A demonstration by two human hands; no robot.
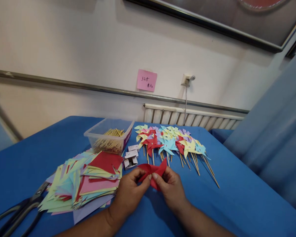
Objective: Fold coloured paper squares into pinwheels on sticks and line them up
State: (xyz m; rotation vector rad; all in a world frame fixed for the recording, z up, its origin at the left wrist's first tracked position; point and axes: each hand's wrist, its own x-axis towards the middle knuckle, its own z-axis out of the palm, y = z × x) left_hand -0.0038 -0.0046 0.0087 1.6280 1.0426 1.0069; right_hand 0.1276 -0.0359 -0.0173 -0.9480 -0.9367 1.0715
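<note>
While left hand (pixel 129 191) and right hand (pixel 173 191) pinch red paper pinwheel (pixel 160 169) between thumbs and fingers above blue tablecloth (pixel 236 200), folding seems partway, no stick visible. Beyond, stick-mounted pinwheels (pixel 167 144) look finished. Paper squares (pixel 98 187), bamboo sticks (pixel 111 144) in plastic tub (pixel 90 135) seemingly unused.

At lower centre, the folded paper (pixel 160 169) is showing solid red. Right of centre, the paper pinwheels (pixel 168 144) are mixing red, light blue, pale yellow and lilac. At lower left, the paper stack (pixel 96 186) is layering red, pink, pale green and purple. The desk (pixel 236 197) is appearing plain blue.
</note>
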